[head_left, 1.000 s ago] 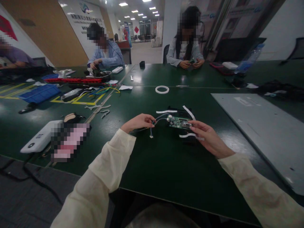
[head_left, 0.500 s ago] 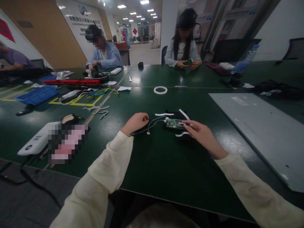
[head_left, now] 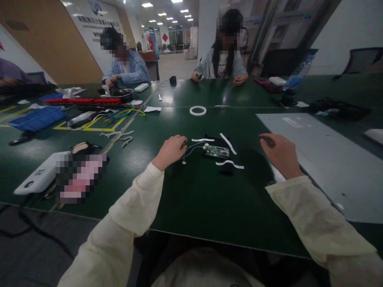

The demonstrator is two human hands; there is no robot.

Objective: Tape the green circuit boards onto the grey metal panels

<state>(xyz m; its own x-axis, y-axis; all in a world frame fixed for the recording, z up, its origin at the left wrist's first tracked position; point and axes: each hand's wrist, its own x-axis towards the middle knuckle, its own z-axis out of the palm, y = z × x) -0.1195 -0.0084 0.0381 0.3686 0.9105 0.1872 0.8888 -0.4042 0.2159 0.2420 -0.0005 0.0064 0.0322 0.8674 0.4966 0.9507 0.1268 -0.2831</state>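
The green circuit board (head_left: pixel 217 151) lies on the table in front of me, with thin dark cables (head_left: pixel 193 149) running from its left end. At those cables is my left hand (head_left: pixel 171 151), its fingers bent and closed around them; the fingertips are partly hidden. White strips surround the board: one strip (head_left: pixel 203 140) above, a slanted strip (head_left: pixel 228 144) at the upper right, and a wavy strip (head_left: pixel 229 164) below. My right hand (head_left: pixel 280 154) hovers right of the board near the grey panel, thumb and forefinger apart, holding nothing.
The large grey panel (head_left: pixel 326 159) covers the right side. A white tape roll (head_left: pixel 198 111) lies beyond the board. At left are a white power bank (head_left: pixel 43 173), a blue bin (head_left: pixel 37 118) and a red power strip (head_left: pixel 83 101). Two co-workers sit across the table.
My right hand has let go of the circuit board and moved right, opening its fingers. My left hand stays by the cables. The view has shifted slightly.
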